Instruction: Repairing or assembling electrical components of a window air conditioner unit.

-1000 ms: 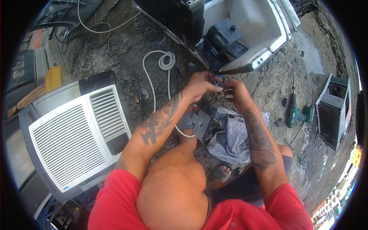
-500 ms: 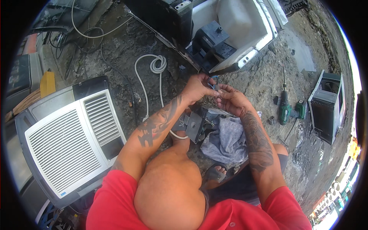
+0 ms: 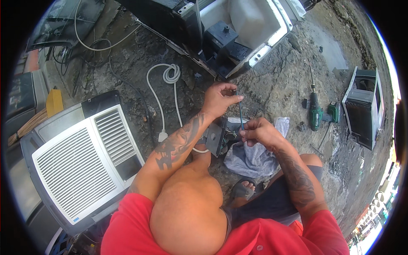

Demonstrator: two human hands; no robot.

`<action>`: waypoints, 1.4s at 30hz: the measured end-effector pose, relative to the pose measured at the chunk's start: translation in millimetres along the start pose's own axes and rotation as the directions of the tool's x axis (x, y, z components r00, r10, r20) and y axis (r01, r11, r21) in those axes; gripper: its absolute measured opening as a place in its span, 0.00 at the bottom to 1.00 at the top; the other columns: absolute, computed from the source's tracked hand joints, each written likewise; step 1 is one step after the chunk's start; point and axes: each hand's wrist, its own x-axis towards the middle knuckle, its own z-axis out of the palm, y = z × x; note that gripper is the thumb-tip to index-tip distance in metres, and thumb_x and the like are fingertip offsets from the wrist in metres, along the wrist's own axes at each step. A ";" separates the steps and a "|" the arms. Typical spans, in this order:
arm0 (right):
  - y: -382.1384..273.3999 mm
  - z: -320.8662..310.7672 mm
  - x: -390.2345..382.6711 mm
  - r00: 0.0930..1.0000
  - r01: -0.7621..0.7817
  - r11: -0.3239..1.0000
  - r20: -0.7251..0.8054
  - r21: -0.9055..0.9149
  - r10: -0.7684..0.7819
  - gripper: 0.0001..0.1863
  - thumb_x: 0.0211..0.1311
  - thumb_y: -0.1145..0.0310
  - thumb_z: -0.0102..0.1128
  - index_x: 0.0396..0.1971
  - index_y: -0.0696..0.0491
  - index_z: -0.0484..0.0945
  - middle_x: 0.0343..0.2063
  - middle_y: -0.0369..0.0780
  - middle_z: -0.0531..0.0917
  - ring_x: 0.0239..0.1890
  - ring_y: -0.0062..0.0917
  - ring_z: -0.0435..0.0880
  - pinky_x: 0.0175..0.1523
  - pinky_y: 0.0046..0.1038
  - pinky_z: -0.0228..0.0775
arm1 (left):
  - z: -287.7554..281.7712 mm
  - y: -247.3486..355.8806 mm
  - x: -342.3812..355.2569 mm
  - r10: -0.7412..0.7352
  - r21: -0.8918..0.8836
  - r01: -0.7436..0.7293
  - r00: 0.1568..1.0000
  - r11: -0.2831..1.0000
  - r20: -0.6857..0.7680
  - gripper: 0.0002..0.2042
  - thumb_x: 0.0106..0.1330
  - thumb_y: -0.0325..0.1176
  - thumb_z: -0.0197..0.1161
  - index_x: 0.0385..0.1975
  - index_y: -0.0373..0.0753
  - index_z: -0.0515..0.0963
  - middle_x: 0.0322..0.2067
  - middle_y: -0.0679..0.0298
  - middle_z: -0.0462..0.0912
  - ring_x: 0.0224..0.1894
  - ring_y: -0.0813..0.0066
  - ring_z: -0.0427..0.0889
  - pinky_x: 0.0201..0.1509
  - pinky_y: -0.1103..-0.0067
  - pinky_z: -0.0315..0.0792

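Observation:
Thin blue wires (image 3: 241, 111) run taut between my two hands, above the ground. My left hand (image 3: 219, 101) pinches their upper end between thumb and fingers. Lower and to the right, my right hand (image 3: 259, 132) has its fingers closed on the other end. Just below sits a grey metal control plate (image 3: 214, 138) with loose wires behind it, close to my foot. A grey-blue cloth (image 3: 250, 160) lies beside that plate, under my right hand. Ahead of my left hand stands an opened air conditioner body (image 3: 258, 56) with a black housing (image 3: 219, 35) inside.
On the left lies a white louvred front panel (image 3: 74, 168). A coiled white power cord (image 3: 171, 75) rests on the rough ground (image 3: 272, 91). To the right are a green cordless drill (image 3: 314, 114) with a long bit and a dark metal frame (image 3: 361, 108).
My hands were close together by the air conditioner body. My right hand has drawn down toward me, and the blue wires now stretch between both hands. The view has shifted slightly.

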 end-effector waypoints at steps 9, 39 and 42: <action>-7.0 -33.8 -0.6 1.000 0.012 0.999 0.016 0.036 -0.013 0.08 0.60 0.74 0.66 0.34 0.64 0.85 0.28 0.41 0.86 0.30 0.22 0.84 0.39 0.24 0.79 | -9.6 24.0 -79.3 -0.158 0.625 0.113 0.987 0.773 0.017 0.51 0.50 0.65 0.72 0.65 0.30 0.62 0.55 0.39 0.72 0.56 0.48 0.77 0.58 0.62 0.73; 24.9 -21.9 82.2 0.934 -0.142 0.367 -0.247 -0.919 -0.256 0.19 0.59 0.60 0.52 0.43 0.56 0.83 0.43 0.55 0.84 0.51 0.51 0.81 0.59 0.44 0.72 | -119.5 3.6 -111.9 -0.107 -0.205 -0.005 0.840 0.979 -0.531 0.31 0.58 0.40 0.71 0.56 0.30 0.64 0.46 0.56 0.75 0.47 0.71 0.75 0.53 0.76 0.71; 27.2 -29.5 85.6 0.926 -0.194 0.438 -0.311 -0.878 -0.213 0.23 0.63 0.55 0.53 0.49 0.56 0.80 0.51 0.55 0.80 0.58 0.51 0.76 0.62 0.50 0.66 | -113.9 -0.5 -106.2 -0.099 -0.179 0.011 0.865 0.984 -0.492 0.32 0.59 0.39 0.71 0.57 0.30 0.63 0.49 0.56 0.73 0.50 0.71 0.74 0.56 0.75 0.70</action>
